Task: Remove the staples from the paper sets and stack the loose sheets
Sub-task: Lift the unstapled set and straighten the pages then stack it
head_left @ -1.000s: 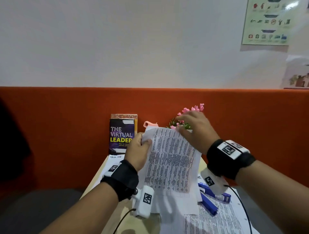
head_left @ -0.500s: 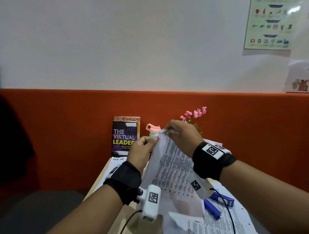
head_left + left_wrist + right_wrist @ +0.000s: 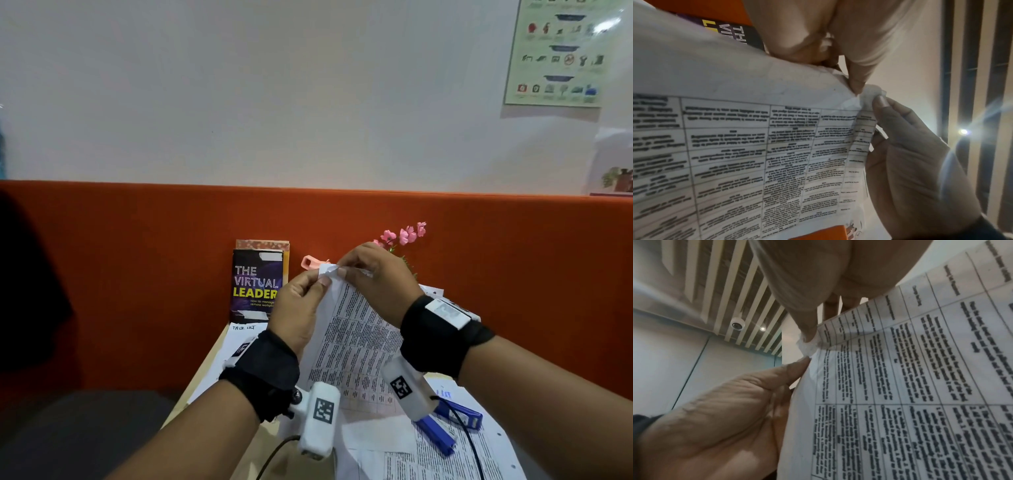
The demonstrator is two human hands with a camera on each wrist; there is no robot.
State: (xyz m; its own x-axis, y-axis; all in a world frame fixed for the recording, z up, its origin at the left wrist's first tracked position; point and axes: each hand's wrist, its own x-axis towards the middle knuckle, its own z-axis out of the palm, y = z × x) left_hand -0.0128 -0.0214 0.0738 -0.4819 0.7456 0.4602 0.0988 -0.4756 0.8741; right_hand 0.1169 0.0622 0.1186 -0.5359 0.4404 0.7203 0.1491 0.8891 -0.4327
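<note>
A stapled paper set (image 3: 352, 339) printed with tables is held up above the desk. My left hand (image 3: 320, 282) pinches it just below its top corner. My right hand (image 3: 342, 270) pinches the crumpled corner (image 3: 325, 270) itself, fingertips almost touching the left thumb. The left wrist view shows the left hand (image 3: 856, 87) coming from above and the right hand (image 3: 877, 104) at the right, both on the creased corner (image 3: 869, 94). In the right wrist view the right hand (image 3: 809, 337) presses the curled corner (image 3: 805, 347), with the left hand (image 3: 803, 363) below it. No staple is visible.
Loose printed sheets (image 3: 442, 459) cover the desk below, with a blue stapler-like tool (image 3: 445, 431) on them. A book (image 3: 257, 284), a pink bottle lid (image 3: 310, 262) and pink flowers (image 3: 404, 234) stand against the orange partition (image 3: 137, 274) behind.
My right hand has come from the paper's top right edge over to its top left corner, meeting the left hand. The paper set has tilted and its corner is now crumpled between the fingers.
</note>
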